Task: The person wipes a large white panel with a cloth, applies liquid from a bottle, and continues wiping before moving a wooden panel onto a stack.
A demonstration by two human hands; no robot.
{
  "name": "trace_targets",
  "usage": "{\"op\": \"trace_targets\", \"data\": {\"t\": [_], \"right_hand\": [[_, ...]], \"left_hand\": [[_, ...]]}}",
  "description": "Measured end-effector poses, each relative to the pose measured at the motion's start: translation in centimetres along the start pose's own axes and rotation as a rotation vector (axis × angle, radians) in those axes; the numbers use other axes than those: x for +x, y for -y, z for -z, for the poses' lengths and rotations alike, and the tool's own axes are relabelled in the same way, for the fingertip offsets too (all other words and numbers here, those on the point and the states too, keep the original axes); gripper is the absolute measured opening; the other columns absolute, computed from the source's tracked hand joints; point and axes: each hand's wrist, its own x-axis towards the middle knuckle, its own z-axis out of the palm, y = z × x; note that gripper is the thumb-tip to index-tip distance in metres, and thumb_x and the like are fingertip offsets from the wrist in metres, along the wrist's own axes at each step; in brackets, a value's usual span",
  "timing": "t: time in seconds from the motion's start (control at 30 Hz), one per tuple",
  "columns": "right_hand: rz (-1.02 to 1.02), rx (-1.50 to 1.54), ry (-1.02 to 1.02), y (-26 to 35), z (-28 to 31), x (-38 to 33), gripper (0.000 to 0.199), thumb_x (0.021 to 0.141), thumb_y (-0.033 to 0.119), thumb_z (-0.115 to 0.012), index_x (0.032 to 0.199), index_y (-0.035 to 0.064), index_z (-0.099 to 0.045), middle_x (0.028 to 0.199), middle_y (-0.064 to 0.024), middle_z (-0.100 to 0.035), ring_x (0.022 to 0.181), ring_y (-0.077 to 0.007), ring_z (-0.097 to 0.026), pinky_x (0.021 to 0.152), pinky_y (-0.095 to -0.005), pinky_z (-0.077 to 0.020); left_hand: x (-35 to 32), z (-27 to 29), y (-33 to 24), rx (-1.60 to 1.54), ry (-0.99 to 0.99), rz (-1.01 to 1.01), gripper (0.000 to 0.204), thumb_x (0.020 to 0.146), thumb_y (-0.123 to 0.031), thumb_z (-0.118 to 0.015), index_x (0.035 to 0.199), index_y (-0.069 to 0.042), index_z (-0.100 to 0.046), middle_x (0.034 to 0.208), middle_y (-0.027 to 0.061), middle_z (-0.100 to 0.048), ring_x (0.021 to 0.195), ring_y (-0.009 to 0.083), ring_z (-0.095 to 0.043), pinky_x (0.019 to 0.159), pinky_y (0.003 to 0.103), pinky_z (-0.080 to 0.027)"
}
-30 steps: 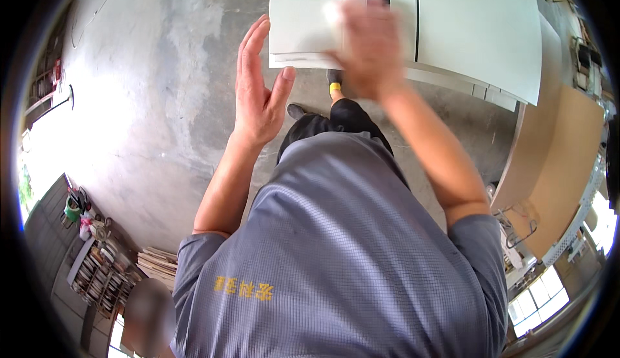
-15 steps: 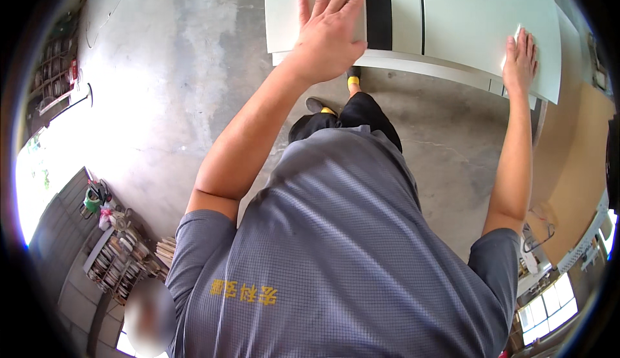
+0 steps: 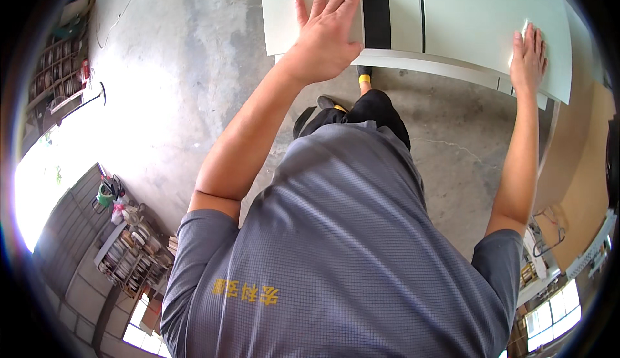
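My left hand (image 3: pixel 325 44) lies flat with its fingers spread on the pale panel (image 3: pixel 484 9), at its left part near the front edge. A dark strip (image 3: pixel 376 9) and narrow grooves run across the panel just right of that hand. At the panel's right side my right hand (image 3: pixel 529 61) presses down, its fingers stretched close together over a thin white wipe (image 3: pixel 527 23). Only the wipe's edges show beside the fingers, so whether it is cloth or paper I cannot tell.
Below the panel is a pale front rail (image 3: pixel 439 63), with my legs beneath it on the grey concrete floor (image 3: pixel 174 86). A large brown board (image 3: pixel 581 157) stands at the right. Racks with stored pieces (image 3: pixel 132 251) are at the lower left.
The view has turned slightly, shifting the panel's right end and my right hand rightward in the picture. My left hand keeps its place on the panel. A blurred head at lower left is gone.
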Motion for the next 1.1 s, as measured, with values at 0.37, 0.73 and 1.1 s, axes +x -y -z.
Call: {"op": "trace_targets", "data": {"t": [0.37, 0.73, 1.1], "right_hand": [[0.008, -0.002, -0.009, 0.2, 0.1, 0.0, 0.077, 0.103, 0.071, -0.032, 0.164, 0.0237, -0.032, 0.172, -0.008, -0.027, 0.158, -0.035, -0.022, 0.128, -0.0543, -0.0139], [0.012, -0.033, -0.026, 0.0, -0.2, -0.2, 0.075, 0.103, 0.071, -0.031, 0.165, 0.027, -0.031, 0.172, -0.0062, -0.026, 0.158, -0.0349, -0.021, 0.127, -0.0539, -0.0144], [0.004, -0.032, -0.021, 0.2, -0.2, -0.3, 0.077, 0.103, 0.072, -0.031, 0.165, 0.0268, -0.031, 0.172, -0.0061, -0.026, 0.158, -0.0343, -0.022, 0.127, -0.0537, -0.0146]], "left_hand": [[0.0, -0.4, 0.3, -0.001, -0.02, -0.023, 0.09, 0.09, -0.023, -0.071, 0.164, -0.005, -0.024, 0.175, 0.0136, -0.012, 0.16, 0.044, 0.004, 0.123, 0.066, 0.005], [1.8, -1.4, -2.1, 0.019, 0.014, -0.032, 0.091, 0.09, -0.026, -0.07, 0.163, -0.001, -0.023, 0.174, 0.017, -0.01, 0.16, 0.0449, 0.006, 0.122, 0.068, 0.007], [1.8, -1.6, -2.7, 0.037, 0.007, -0.007, 0.091, 0.091, -0.027, -0.071, 0.163, 0.0, -0.023, 0.175, 0.0155, -0.01, 0.16, 0.0444, 0.007, 0.123, 0.067, 0.007]]}}
